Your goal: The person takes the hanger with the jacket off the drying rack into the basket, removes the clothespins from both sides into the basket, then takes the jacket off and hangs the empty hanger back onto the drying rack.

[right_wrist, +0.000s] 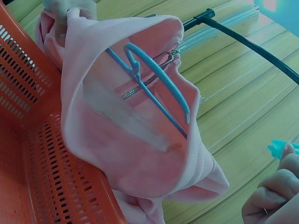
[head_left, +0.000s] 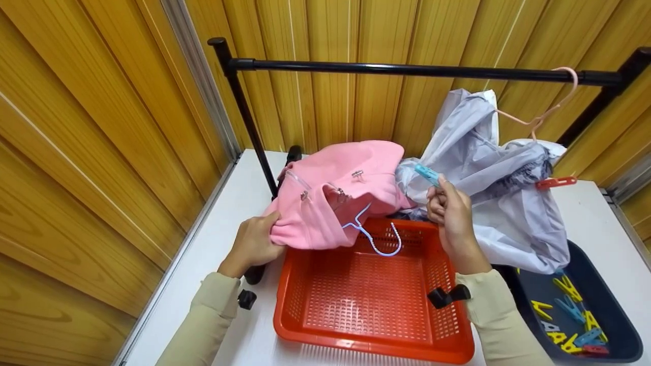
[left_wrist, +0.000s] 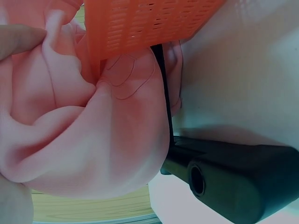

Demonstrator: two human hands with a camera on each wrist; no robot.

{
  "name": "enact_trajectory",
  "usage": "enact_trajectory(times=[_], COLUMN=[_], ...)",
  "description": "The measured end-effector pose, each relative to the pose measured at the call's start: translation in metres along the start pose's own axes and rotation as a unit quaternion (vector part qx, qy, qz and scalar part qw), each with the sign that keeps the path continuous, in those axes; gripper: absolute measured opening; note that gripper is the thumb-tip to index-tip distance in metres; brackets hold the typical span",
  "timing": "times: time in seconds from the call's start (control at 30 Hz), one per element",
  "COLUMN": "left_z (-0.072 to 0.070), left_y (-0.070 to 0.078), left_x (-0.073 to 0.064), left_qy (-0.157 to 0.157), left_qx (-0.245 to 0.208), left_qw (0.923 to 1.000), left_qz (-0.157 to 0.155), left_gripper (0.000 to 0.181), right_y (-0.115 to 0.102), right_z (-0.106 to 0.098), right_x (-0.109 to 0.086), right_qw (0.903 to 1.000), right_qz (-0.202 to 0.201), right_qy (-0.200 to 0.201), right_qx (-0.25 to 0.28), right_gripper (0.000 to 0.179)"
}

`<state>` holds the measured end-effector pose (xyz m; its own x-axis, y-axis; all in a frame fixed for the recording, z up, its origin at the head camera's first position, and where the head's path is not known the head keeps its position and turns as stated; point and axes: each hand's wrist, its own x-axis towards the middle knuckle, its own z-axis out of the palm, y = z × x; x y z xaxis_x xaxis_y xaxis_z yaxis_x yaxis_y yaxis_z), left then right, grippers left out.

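Note:
A pink zippered garment (head_left: pixel 351 168) lies bunched over the back edge of the red plastic basket (head_left: pixel 366 343). A blue-and-white hanger (head_left: pixel 374 244) sticks out of its opening, hook toward me; in the right wrist view the hanger (right_wrist: pixel 159 74) sits inside the neck. My left hand (head_left: pixel 252 239) grips the garment's left side, its cloth (left_wrist: pixel 126 135) folded between thumb and fingers in the left wrist view. Above the basket's back right corner, my right hand (head_left: pixel 452 213) pinches a light blue clothespin (head_left: pixel 427 174), apart from the pink cloth.
A black rail (head_left: pixel 407 69) spans the back. From its right end a pink hanger (head_left: pixel 546 114) carries a pale grey-white garment (head_left: pixel 478 137) with a red clothespin (head_left: pixel 557 183). A dark tub (head_left: pixel 623 325) of several coloured clothespins stands at right. Wood-patterned walls (head_left: pixel 76 127) enclose the white table (head_left: pixel 224 193).

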<state>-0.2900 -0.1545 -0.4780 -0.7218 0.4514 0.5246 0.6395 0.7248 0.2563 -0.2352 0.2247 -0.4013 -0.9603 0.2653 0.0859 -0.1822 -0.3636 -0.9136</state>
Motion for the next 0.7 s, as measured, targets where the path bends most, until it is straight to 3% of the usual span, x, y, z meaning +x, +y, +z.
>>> enact_trajectory(times=[0.27, 0.7], left_z=[0.001, 0.001], left_y=[0.0, 0.0], left_x=[0.0, -0.001], left_qy=[-0.007, -0.012], left_qx=[-0.003, -0.002], left_qw=[0.9999, 0.9999], left_qz=[-0.009, -0.008], left_gripper=[0.026, 0.027], right_y=[-0.003, -0.012], right_z=[-0.005, -0.017], right_x=[-0.007, -0.016], right_qw=[0.9986, 0.9827], right_qz=[-0.016, -0.048], right_qy=[-0.019, -0.056], right_qx=[0.046, 0.17], right_gripper=[0.039, 0.052])
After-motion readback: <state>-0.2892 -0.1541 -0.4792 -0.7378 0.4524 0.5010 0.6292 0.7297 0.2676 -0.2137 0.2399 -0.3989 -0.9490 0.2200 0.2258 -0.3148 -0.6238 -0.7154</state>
